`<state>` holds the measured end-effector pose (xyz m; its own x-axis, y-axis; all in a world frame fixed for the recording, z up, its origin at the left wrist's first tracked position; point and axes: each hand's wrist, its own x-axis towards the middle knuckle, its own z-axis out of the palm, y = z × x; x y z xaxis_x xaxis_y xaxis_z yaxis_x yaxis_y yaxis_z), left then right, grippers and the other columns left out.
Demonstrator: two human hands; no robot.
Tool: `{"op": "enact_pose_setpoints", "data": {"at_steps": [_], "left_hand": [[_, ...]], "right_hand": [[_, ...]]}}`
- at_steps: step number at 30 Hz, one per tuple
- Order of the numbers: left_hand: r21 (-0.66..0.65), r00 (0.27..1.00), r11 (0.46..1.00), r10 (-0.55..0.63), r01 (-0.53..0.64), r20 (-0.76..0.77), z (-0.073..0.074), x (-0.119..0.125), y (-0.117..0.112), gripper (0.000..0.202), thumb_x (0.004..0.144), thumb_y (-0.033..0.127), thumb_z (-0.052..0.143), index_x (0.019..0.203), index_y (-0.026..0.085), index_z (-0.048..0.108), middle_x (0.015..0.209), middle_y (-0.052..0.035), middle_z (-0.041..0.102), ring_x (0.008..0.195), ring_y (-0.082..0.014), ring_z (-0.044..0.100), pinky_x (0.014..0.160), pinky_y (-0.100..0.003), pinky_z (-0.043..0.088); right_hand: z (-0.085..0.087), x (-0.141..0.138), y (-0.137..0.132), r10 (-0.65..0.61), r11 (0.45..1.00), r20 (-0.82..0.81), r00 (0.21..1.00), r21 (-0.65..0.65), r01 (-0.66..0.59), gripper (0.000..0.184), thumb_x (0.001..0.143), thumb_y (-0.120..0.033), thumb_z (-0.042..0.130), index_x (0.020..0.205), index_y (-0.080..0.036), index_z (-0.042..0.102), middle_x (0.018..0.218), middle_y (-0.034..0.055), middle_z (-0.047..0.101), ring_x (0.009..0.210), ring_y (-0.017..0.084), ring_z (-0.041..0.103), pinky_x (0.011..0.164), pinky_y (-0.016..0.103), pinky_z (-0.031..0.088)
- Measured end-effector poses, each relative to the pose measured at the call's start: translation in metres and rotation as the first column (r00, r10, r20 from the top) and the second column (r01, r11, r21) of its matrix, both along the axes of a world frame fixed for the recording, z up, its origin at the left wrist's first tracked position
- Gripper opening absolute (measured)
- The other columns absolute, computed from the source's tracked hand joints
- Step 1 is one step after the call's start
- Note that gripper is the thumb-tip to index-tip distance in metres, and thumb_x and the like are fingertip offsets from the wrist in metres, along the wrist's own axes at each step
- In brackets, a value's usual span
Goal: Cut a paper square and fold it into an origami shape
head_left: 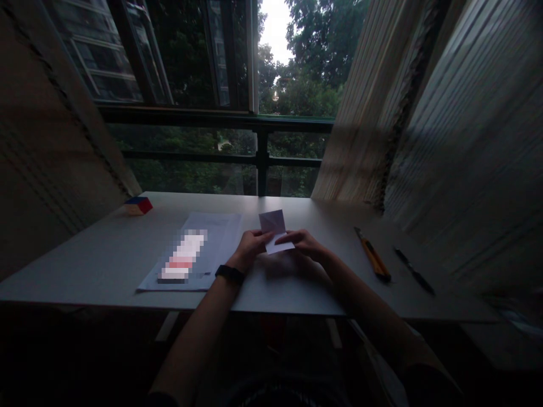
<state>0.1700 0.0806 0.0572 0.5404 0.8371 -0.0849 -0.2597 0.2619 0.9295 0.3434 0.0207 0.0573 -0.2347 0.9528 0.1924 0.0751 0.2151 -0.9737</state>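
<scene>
A small white folded paper with crease lines is held up just above the table, between both hands. My left hand grips its left edge, the thumb lying across the front. On the other side my right hand pinches the lower right part, where a flap sticks out to the right. The fingers behind the paper are hidden. A dark band circles my left wrist.
Printed sheets with a blurred-out patch lie left of my hands. A puzzle cube sits at the far left of the white table. On the right are a yellow utility knife and a dark pen. Window and curtains stand behind.
</scene>
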Motion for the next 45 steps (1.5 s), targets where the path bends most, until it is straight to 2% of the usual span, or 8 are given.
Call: {"op": "enact_pose_setpoints", "data": {"at_steps": [6,13,17,23,29,35,41,45], "left_hand": [[0.017,0.998,0.998,0.053,-0.053,-0.036,-0.004,0.0,0.004,0.035,0.053,0.026,0.078,0.078,0.005,0.065,0.073,-0.011,0.067,0.062,-0.0179,0.062,0.058,-0.028,0.05],[-0.03,0.998,0.999,0.023,-0.021,0.052,-0.001,0.001,0.001,0.027,0.057,0.018,0.076,0.078,0.004,0.064,0.078,-0.0132,0.067,0.068,-0.0194,0.063,0.064,-0.031,0.051],[-0.036,0.999,0.999,0.013,-0.011,0.032,-0.001,0.0,0.002,0.028,0.058,0.019,0.075,0.08,0.005,0.065,0.082,-0.0135,0.066,0.071,-0.0197,0.063,0.065,-0.032,0.051],[0.027,0.997,0.997,-0.073,0.072,0.034,-0.002,-0.001,0.004,0.038,0.057,0.029,0.076,0.085,0.005,0.066,0.083,-0.0142,0.066,0.072,-0.021,0.063,0.069,-0.034,0.049],[0.132,0.987,0.983,-0.117,0.131,-0.106,-0.001,0.001,0.001,0.047,0.054,0.038,0.077,0.088,0.007,0.067,0.08,-0.0117,0.066,0.072,-0.0203,0.061,0.063,-0.03,0.047],[0.255,0.984,0.958,-0.099,0.134,-0.145,-0.003,0.002,-0.001,0.043,0.048,0.029,0.08,0.083,0.008,0.068,0.073,-0.0076,0.065,0.066,-0.0158,0.059,0.061,-0.026,0.046],[0.146,0.998,0.989,-0.032,0.04,-0.057,-0.008,0.002,0.004,0.038,0.051,0.024,0.079,0.082,0.007,0.067,0.073,-0.0091,0.065,0.063,-0.0178,0.06,0.064,-0.032,0.048],[0.136,0.999,0.99,-0.041,0.044,-0.027,-0.011,0.001,0.006,0.032,0.056,0.025,0.077,0.081,0.008,0.068,0.075,-0.0102,0.066,0.065,-0.0193,0.061,0.066,-0.033,0.049]], "right_hand": [[0.006,-0.001,-0.006,0.069,0.997,0.045,0.997,-0.047,-0.067,0.032,0.058,-0.028,0.074,0.087,-0.014,0.071,0.1,0.0093,0.062,0.086,0.02,0.058,0.078,0.031,0.043],[0.001,0.001,-0.004,-0.008,0.991,-0.008,1.0,-0.137,0.007,0.035,0.067,-0.042,0.067,0.085,-0.012,0.069,0.079,0.0082,0.066,0.071,0.016,0.06,0.067,0.029,0.046],[0.004,-0.001,-0.005,-0.004,0.983,-0.056,0.998,-0.181,-0.006,0.04,0.072,-0.048,0.06,0.091,-0.013,0.067,0.084,0.0095,0.067,0.078,0.017,0.062,0.067,0.029,0.047],[0.006,-0.003,-0.004,-0.193,0.967,-0.044,0.98,-0.18,0.182,0.035,0.064,-0.044,0.068,0.075,-0.011,0.067,0.066,0.0064,0.065,0.061,0.014,0.06,0.057,0.025,0.047],[0.004,-0.004,-0.001,-0.344,0.931,-0.025,0.939,-0.14,0.338,0.036,0.059,-0.045,0.071,0.064,-0.01,0.063,0.051,0.0017,0.057,0.047,0.01,0.054,0.042,0.02,0.039],[0.004,-0.007,-0.002,-0.357,0.931,-0.042,0.933,-0.099,0.351,0.036,0.058,-0.044,0.072,0.066,-0.011,0.06,0.054,0.002,0.058,0.047,0.011,0.056,0.04,0.02,0.04],[0.002,-0.007,0.0,-0.279,0.959,-0.2,0.939,-0.109,0.261,0.037,0.063,-0.046,0.068,0.079,-0.014,0.056,0.064,0.003,0.063,0.054,0.015,0.062,0.044,0.023,0.046],[0.001,-0.009,0.002,-0.314,0.949,-0.204,0.927,-0.07,0.306,0.035,0.064,-0.045,0.067,0.076,-0.014,0.054,0.064,0.0024,0.062,0.053,0.016,0.062,0.045,0.024,0.047]]}}
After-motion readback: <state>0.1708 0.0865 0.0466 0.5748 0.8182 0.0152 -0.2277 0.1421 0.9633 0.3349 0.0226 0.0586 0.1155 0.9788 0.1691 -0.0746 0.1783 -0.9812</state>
